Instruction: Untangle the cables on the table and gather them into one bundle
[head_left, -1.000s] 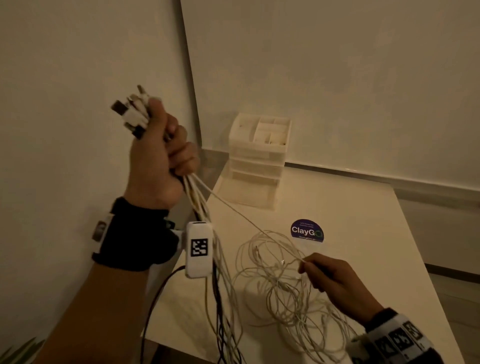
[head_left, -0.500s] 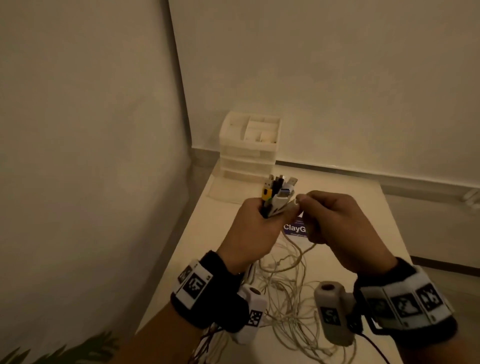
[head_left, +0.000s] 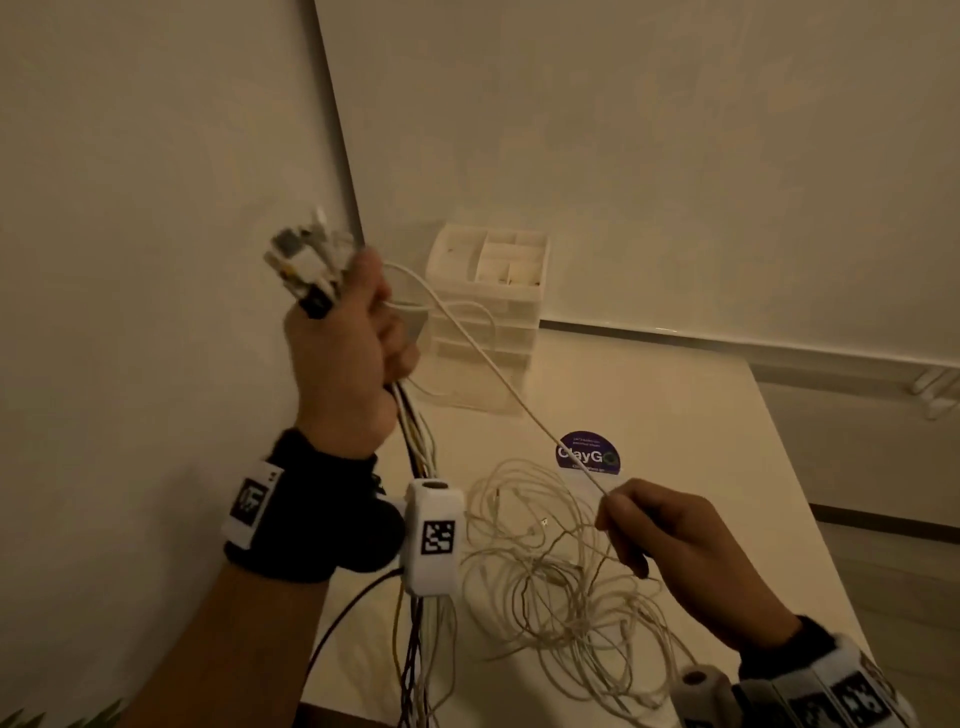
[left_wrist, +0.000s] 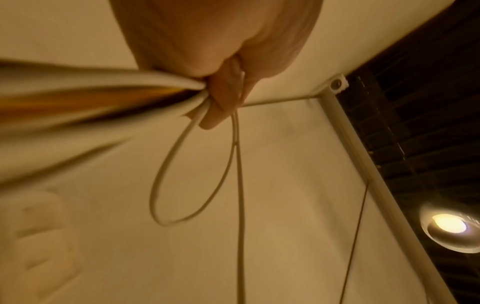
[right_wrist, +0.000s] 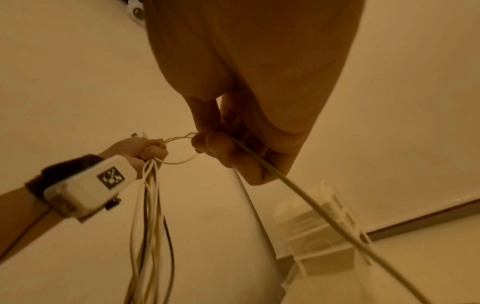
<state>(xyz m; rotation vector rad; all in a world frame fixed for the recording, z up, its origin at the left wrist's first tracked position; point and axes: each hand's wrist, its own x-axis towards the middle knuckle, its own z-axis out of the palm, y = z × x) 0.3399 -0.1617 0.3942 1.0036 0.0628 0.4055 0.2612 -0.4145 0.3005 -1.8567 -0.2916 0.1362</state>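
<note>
My left hand (head_left: 358, 332) is raised at the left and grips a bundle of cables (head_left: 415, 441) in its fist; their plug ends (head_left: 304, 260) stick out above it and the cords hang down past the wrist. One white cable (head_left: 498, 371) runs taut from that fist down to my right hand (head_left: 649, 525), which pinches it low over the table. A tangle of thin white cables (head_left: 550, 577) lies on the table under the right hand. In the right wrist view the fingers (right_wrist: 226, 152) curl round the white cable (right_wrist: 324, 214). In the left wrist view a cable loop (left_wrist: 192, 170) hangs below the fist (left_wrist: 221, 67).
A white drawer organiser (head_left: 488, 291) stands at the back of the white table (head_left: 727, 467), against the wall. A purple round sticker (head_left: 587, 452) lies mid-table. The left wall is close beside the left arm. The table's right edge drops to the floor.
The hands were together over the table half a second ago. Now the left hand has risen to the left with the bundle and the right has drawn down, stretching one white cable.
</note>
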